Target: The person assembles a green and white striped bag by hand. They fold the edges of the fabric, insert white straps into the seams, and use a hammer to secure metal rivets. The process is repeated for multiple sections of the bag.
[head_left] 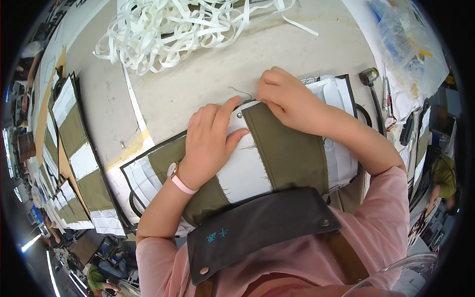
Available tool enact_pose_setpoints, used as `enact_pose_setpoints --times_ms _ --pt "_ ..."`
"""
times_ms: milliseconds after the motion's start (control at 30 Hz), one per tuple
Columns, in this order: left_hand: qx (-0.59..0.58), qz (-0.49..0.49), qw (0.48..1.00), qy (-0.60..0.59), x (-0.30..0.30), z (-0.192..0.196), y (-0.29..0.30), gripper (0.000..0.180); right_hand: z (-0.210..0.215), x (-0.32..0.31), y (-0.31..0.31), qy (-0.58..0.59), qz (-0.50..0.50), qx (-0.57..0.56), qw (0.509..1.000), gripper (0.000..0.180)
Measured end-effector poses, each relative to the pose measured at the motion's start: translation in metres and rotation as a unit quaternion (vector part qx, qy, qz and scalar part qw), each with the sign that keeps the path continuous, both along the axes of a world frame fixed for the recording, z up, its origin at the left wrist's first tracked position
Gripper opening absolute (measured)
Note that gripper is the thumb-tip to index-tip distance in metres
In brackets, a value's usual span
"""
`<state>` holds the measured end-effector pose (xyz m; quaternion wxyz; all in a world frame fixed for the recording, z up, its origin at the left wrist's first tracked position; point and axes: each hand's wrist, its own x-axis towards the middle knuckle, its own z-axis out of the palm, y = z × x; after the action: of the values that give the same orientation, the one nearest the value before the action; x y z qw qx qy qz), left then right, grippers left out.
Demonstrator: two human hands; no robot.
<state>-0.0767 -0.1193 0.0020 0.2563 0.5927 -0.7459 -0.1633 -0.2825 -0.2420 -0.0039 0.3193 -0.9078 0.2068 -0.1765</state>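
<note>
An olive-green and white fabric panel (287,143) with dark edging and frayed seams lies in front of me. My left hand (210,131) rests flat on its white strip, fingers stretched out and thumb apart, with the index fingertip at the far edge. Beside that fingertip is a metal snap (240,115). My right hand (287,101) is closed in a pinch at the same edge, over the green part; what sits between its fingertips is hidden. A dark curved thread (241,91) sticks up from the edge between both hands.
Tangled white tape (173,34) is heaped at the far side. Similar green and white panels (84,158) stand at the left. On the right are a dark-handled hammer-like tool (373,89) and clear plastic bags (410,49). A dark flap (262,232) crosses the panel's near edge.
</note>
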Motion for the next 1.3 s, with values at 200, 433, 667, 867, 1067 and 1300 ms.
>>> enact_pose_setpoints --times_ms 200,433,667,867,1067,1300 --pt "0.018 -0.05 0.995 -0.08 0.004 0.003 -0.003 0.043 0.001 -0.011 0.001 0.044 0.113 -0.223 0.967 0.019" --pt "-0.13 -0.076 0.979 -0.14 -0.009 -0.003 -0.002 0.04 -0.004 -0.012 0.004 -0.008 0.096 -0.249 0.964 0.029" --pt "-0.142 -0.088 0.957 -0.237 -0.02 0.003 0.0 0.039 -0.002 -0.01 0.004 0.001 0.091 -0.233 0.968 0.027" --pt "-0.085 -0.039 0.984 -0.15 -0.02 0.003 0.0 0.037 0.0 -0.018 -0.007 -0.005 -0.039 -0.043 0.998 0.018" --pt "-0.038 -0.024 0.994 -0.1 -0.019 -0.003 -0.009 0.046 0.001 -0.028 -0.01 0.025 0.042 -0.136 0.99 0.023" --pt "-0.098 -0.006 0.974 -0.204 -0.05 -0.001 0.001 0.059 -0.001 -0.033 -0.008 0.007 0.067 -0.219 0.973 0.012"
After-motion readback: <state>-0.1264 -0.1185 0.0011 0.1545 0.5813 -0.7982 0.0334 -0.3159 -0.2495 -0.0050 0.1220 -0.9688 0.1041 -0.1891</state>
